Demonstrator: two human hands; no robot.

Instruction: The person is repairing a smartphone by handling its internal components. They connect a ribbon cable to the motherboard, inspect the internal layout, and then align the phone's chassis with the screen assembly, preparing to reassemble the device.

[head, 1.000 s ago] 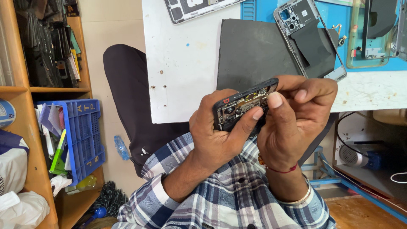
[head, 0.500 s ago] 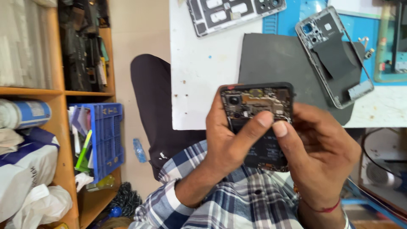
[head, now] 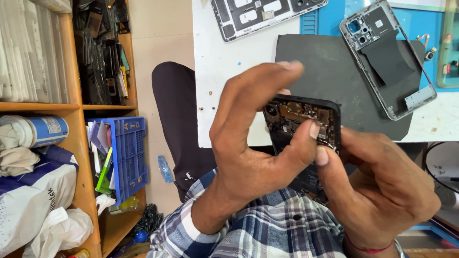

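An opened black phone [head: 301, 119] with its circuit board showing is held up close in front of me, above my lap. My left hand [head: 253, 138] grips it from the left, thumb pressed on the board and fingers wrapped behind its top edge. My right hand [head: 377, 186] holds the phone's lower right side, its thumb tip meeting the left thumb on the board. The phone's lower half is hidden behind both hands.
A white table [head: 224, 62] carries a dark mat [head: 330, 76], a grey phone frame [head: 387, 57] and another opened phone [head: 263, 14]. At left, wooden shelves [head: 76, 143] hold a blue crate [head: 126, 153], a spray can [head: 40, 131] and bags.
The phone has turned from edge-on to face me with its board showing, and has come closer. My left fingers have spread over its top. The view has shifted right.
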